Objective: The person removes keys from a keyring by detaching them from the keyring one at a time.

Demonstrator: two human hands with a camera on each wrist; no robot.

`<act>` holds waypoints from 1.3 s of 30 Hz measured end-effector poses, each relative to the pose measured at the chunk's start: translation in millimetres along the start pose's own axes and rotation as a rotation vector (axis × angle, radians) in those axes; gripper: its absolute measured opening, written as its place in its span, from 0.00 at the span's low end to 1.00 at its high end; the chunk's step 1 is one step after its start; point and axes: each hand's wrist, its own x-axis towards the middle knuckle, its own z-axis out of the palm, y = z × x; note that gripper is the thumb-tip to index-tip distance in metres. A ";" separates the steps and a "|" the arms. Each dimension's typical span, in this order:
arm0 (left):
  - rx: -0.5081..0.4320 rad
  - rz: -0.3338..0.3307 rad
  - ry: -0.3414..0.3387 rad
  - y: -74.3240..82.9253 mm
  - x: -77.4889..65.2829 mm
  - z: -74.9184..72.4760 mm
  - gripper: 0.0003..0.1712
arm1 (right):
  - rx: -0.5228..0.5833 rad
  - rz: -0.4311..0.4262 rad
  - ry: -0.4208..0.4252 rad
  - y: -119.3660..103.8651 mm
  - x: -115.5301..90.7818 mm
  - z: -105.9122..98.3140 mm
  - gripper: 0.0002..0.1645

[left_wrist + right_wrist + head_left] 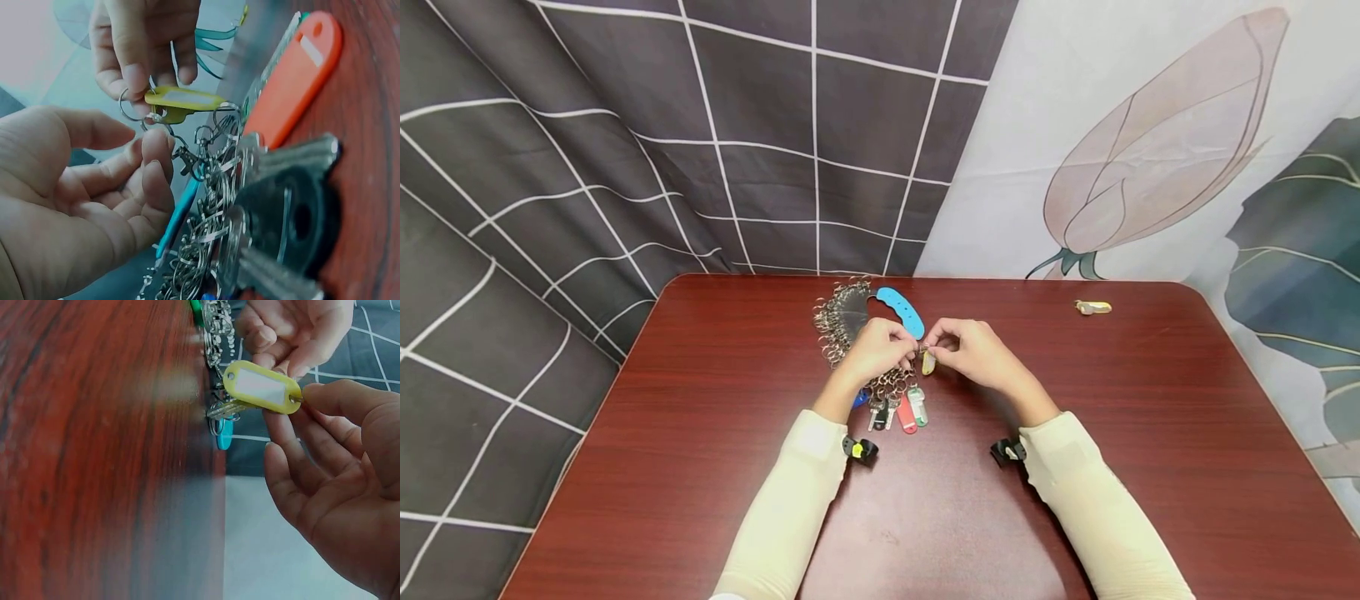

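Both hands meet over a large bunch of metal key rings and clasps [891, 382]. My right hand [973, 350] pinches the split ring [129, 105] at one end of a yellow key tag [261, 386] with a white label; a key [234, 409] shows behind the tag. Fingertips of my left hand [94, 194] pinch a small metal clasp [182, 157] of the bunch, right beside that ring. At the near side of the bunch lie a red tag [906, 413], a green tag [918, 406], a black-headed key [284, 222] and a blue tag [861, 398].
A light-blue curved handle [901, 312] lies just beyond the hands, beside the fanned rings. Another yellow tag with a key [1093, 307] sits at the far right of the red-brown table [700, 467]. Curtains hang behind the table's far edge.
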 end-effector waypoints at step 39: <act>-0.116 -0.092 -0.044 -2.1 -0.1 -0.7 0.09 | -0.185 -0.116 -0.011 -6.5 -1.8 2.1 0.07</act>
